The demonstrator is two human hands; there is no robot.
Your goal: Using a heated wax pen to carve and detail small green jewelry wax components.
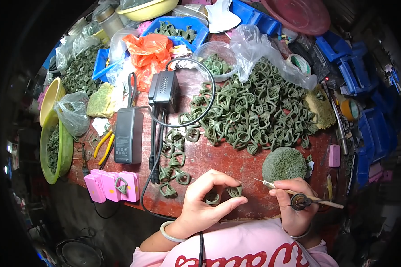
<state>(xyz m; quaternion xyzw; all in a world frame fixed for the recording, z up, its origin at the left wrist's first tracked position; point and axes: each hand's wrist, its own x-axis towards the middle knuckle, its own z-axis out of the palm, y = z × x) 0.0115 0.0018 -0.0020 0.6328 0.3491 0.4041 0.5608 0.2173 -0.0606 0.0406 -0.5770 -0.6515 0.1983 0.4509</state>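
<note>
Ring at the fingers: the green ring (236, 192) sits between the left forefinger and thumb, just left of the needle tip and well apart from the right hand.
Second ring: another green ring (212, 198) shows inside the curve of the same hand, nearer the palm; from here I can't tell whether it is gripped or resting on something.
Left hand: the left hand (195, 205) makes a C at the near edge of the bench (231, 165), forefinger and thumb closed down as far as the ring they pinch; a pale bangle (168, 232) circles the wrist.
Right hand: the right hand (291, 216) is curled tight round a slim tool (312, 198), pen-fashion, fingers and thumb close to its metal collar.
Tool's line: the long axis runs from the needle tip at the left down a little to the wooden end at the right; the tip is aimed toward the left hand, short of the ring.
Ring's lie: its ridged band faces the near right side; the hole is too small to read surely.
Just beyond: a round green pad (284, 165) lies past the right hand, and behind it spreads a big heap of green rings (258, 111).
Off left: a few loose rings (178, 159) lie beside a black box (128, 136).
</note>
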